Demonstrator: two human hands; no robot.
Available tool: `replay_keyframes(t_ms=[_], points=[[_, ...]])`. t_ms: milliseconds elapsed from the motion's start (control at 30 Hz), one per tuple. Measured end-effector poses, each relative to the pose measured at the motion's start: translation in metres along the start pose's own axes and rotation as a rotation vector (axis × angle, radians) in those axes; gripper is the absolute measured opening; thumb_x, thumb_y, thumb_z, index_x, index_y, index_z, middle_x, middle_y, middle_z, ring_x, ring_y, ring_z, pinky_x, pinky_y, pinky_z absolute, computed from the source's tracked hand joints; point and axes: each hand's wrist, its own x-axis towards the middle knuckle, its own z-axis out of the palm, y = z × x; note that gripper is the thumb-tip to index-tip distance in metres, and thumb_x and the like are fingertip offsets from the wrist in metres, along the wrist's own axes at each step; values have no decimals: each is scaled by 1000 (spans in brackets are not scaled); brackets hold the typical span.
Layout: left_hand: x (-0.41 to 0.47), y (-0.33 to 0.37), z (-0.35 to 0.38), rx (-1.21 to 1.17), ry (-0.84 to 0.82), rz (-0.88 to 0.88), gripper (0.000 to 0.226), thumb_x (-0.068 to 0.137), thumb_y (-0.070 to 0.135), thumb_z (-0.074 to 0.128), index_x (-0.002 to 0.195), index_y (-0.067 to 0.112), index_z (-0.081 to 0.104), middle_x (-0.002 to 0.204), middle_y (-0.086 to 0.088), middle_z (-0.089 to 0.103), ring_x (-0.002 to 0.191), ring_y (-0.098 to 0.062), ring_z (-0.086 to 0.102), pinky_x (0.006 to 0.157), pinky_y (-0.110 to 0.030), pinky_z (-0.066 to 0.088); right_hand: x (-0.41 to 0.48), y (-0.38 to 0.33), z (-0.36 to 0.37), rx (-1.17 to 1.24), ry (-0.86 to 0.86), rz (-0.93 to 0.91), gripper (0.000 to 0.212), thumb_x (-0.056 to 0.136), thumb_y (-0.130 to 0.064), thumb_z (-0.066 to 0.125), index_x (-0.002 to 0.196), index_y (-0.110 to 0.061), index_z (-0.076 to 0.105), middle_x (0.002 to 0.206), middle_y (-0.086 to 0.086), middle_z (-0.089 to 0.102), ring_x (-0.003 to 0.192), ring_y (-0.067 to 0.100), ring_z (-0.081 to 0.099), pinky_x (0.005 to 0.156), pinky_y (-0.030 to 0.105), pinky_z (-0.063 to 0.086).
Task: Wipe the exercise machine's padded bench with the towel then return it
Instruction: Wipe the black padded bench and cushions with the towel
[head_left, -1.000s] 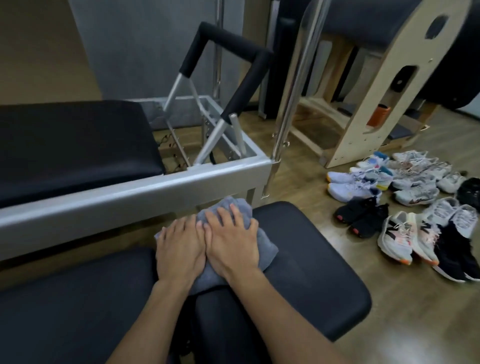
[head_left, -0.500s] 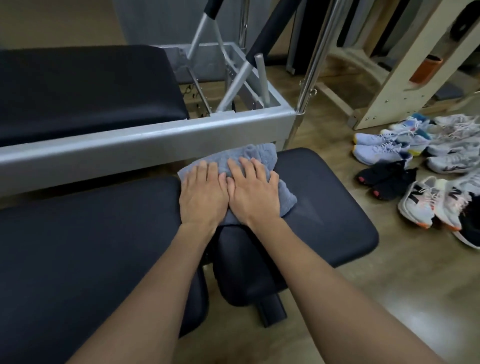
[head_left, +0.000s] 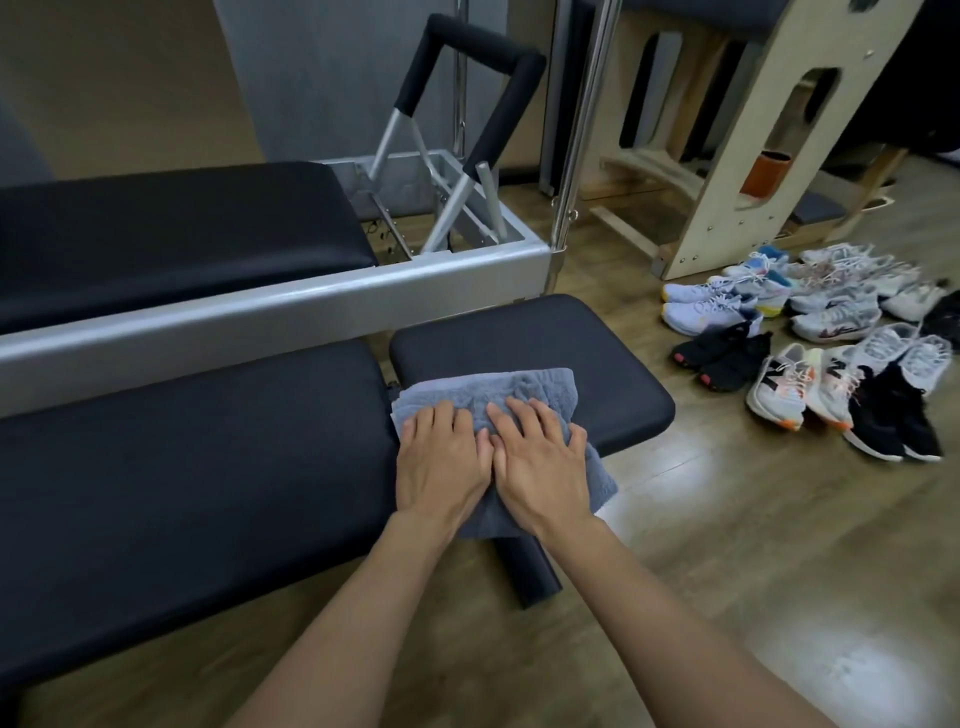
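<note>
Head view: looking down at both forearms reaching onto a black padded bench.
Towel (head_left: 524, 395): grey-blue terry, folded into a thick pad, lying on the small seat pad (head_left: 587, 364) at its near-left corner; near edge draping off the pad toward 6 o'clock.
Left hand (head_left: 441, 462): laid flat and spread on the towel, palm down, pressing, not gripping.
Right hand (head_left: 540, 462): same, flat and splayed, touching the left hand along the thumbs; little finger curling over the towel's right edge.
Handling: likely light, soft and limp; probably bunches and slides under pressure, so flat palms suit wiping. For carrying back, pinching the folded edge at 12 o'clock or gathering the whole wad looks best.
Worktop: bench in two parts, long pad (head_left: 182, 483) at 9 o'clock, narrow gap between; smooth vinyl-like skin, likely slick, little drag.
Frame: silver rail (head_left: 270, 317) of a reformer at 11 o'clock, padded footbar (head_left: 478, 47) tilted up at 12.
Room: wood-look floor (head_left: 753, 545); sneakers (head_left: 810, 332) clustered at 2 o'clock; pale wooden apparatus (head_left: 737, 171) at 1 o'clock.
Progress: wiping under way, judged from hand pose; return spot not visible.
</note>
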Motion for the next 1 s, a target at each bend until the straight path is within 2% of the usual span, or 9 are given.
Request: replay_keyframes(t_ms=[33,100,267,400,467,600,767,900,1000], points=[[-1,2,1,1,11,29,48,91,35,29,102,5,65,109,-15,66,104,-30,60,98,-46,44,-3,4,-1,-13,5,2,46,97,-42,29,130,-28,57,136,1,58,131,24,47,92,50,38],[0,8,6,-2,39,46,53,91,34,29,114,1,65,121,-18,65,118,-33,58,107,-50,40,-3,11,-3,-32,-5,7,44,96,-41,31,128,-28,58,133,-1,60,128,23,51,88,47,42],[33,46,22,11,14,41,63,94,37,18,136,3,52,140,-17,53,134,-29,47,115,-48,32,22,48,-3,-17,20,68,44,97,-42,30,126,-30,60,131,-5,61,127,18,52,90,45,42],[87,97,36,-54,-68,113,76,90,40,-3,150,5,28,157,-15,30,147,-26,22,121,-42,5,54,103,-9,-31,59,168,50,96,-45,27,129,-30,60,135,-6,59,129,16,49,92,43,38],[116,112,46,-87,-60,141,78,88,40,-6,151,6,25,158,-14,27,148,-24,19,120,-41,1,73,122,-12,-34,60,234,54,95,-48,21,133,-32,56,140,-7,54,134,16,44,97,43,36],[172,119,63,-122,-70,170,78,88,40,-9,151,7,24,159,-11,27,149,-21,16,122,-41,2,122,144,-7,-89,22,297,62,93,-51,9,140,-36,46,147,-10,45,136,15,37,102,43,31],[230,105,72,-188,-106,121,57,103,35,13,152,7,23,160,-9,24,149,-19,12,122,-38,0,188,151,13,-110,-2,297,45,102,-42,26,142,-29,44,146,-6,47,132,19,43,101,44,33],[249,81,73,-172,-100,89,55,104,36,17,149,6,28,156,-10,32,147,-21,20,122,-38,4,213,135,21,-125,-48,255,49,103,-42,23,147,-27,36,153,-1,38,140,23,33,106,46,28],[247,54,66,-117,-100,65,55,103,37,19,146,6,34,150,-12,42,140,-23,33,120,-39,13,217,109,27,-155,-51,219,51,103,-43,21,149,-25,33,156,2,34,145,24,26,110,46,23]])
